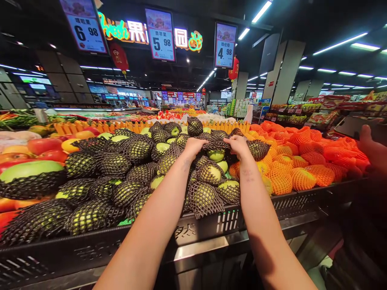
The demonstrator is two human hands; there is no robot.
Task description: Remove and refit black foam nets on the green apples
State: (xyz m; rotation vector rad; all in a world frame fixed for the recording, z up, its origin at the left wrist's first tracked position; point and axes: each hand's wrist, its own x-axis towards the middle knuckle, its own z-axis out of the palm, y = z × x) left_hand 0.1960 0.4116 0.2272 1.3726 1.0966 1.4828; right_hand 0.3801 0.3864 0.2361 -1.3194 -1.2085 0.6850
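Both my hands reach over a heap of green apples [208, 173] in black foam net sleeves. My left hand [194, 147] pinches one end of a black foam net [216, 140]. The other end is between the closed fingers of my right hand [237, 145], so the net spans the gap between them. Just below the net, a bare green apple [215, 155] shows; whether it is partly inside the net I cannot tell. More netted apples lie close around both wrists.
A black slatted crate [211, 225] holds the apples at the front. Fruit in orange nets [305, 161] fills the right side; red-yellow fruit [45, 147] lies left. Behind runs a low orange fence [78, 127]. Another person's hand [370, 147] is at the right edge. Price screens [160, 36] hang overhead.
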